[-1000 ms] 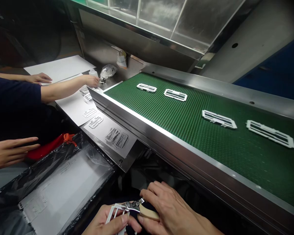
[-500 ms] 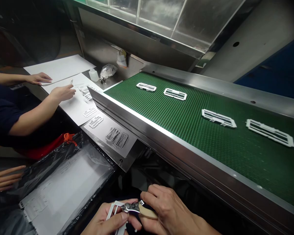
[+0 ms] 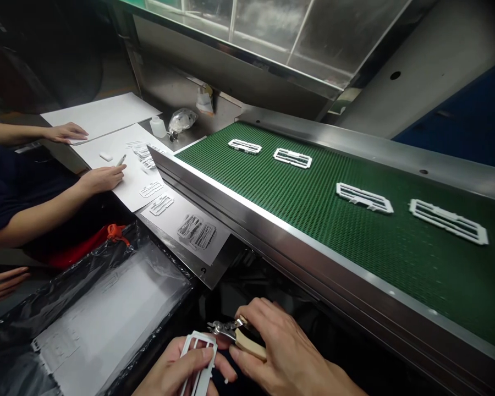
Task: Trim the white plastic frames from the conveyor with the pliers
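At the bottom centre of the frame, the person's left hand [image 3: 177, 369] grips a white plastic frame [image 3: 198, 357] — a thin, flat rectangle with open slots — thumb laid across its face and fingers curled behind. Just beside it, the right hand [image 3: 280, 352] is closed around small cutting pliers [image 3: 235, 334] with tan handles and a dull metal head, the nose pointing at the frame's upper right corner, touching or nearly so. This looks like the trimming step: the cutter is lined up at the frame's edge, and the next move seems to call for seating the blades squarely on any leftover nub and squeezing without nicking the thin bars. Across the right and centre runs a green conveyor belt [image 3: 313, 220] with a fine ribbed, grid-like texture, edged by a brushed steel rail [image 3: 272, 242]. Four more white slotted frames [image 3: 365, 198] lie flat on it, well apart. At the lower left, a bin lined with glossy black plastic [image 3: 99, 324] holds pale sheets. At the upper left, a co-worker's hand [image 3: 103, 177] rests on white paper [image 3: 127, 181] holding a small tool, with small white parts scattered near.
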A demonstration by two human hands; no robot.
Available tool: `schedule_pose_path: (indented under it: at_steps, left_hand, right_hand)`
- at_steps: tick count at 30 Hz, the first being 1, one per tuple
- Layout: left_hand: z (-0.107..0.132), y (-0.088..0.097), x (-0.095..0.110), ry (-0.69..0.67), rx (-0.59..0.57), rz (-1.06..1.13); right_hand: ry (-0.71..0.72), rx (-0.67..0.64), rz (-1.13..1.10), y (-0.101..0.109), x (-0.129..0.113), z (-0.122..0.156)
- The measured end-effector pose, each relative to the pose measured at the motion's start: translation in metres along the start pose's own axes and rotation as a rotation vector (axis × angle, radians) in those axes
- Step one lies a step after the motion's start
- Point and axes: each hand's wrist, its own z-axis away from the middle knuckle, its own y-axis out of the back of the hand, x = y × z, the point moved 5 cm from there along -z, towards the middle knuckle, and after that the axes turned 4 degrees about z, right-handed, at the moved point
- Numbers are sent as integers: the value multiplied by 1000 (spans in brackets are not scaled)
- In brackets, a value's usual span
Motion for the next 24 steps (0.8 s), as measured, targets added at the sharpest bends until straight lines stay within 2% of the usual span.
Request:
schedule_pose_path:
  at_steps: [2,5,9,11,13,17,21,22,24]
  left_hand:
    - [-3,-1,-2,22,-16,-33]
    - [-5,-6,-3,46,-95,-98]
    - [-4,-11,-1,67,-92,-163]
    - [-2,-13,-1,76,-82,-140]
    - [0,-14,-1,60,-92,-72]
    - [-2,-10,-7,26,-78,16]
    - [-8,-5,-7,10,-78,1]
    - [-9,-6,-6,17,-89,-32]
    - [-9,-8,-4,48,-111,-126]
  right_hand:
    - [9,13,-51,4,-4,-3]
    - [9,-10,-270,3,-12,-13]
    - [-12,-166,-776,-23,-19,-32]
    - [-21,-220,-1062,-37,-17,-38]
    - [-40,-239,-1234,-46,-11,-41]
    - [-71,-113,-1191,-42,3,-40]
    - [-53,28,-1036,-28,2,-36]
    - [-37,40,-990,-25,-1,-34]
    - [-12,-16,-949,-25,-8,-32]
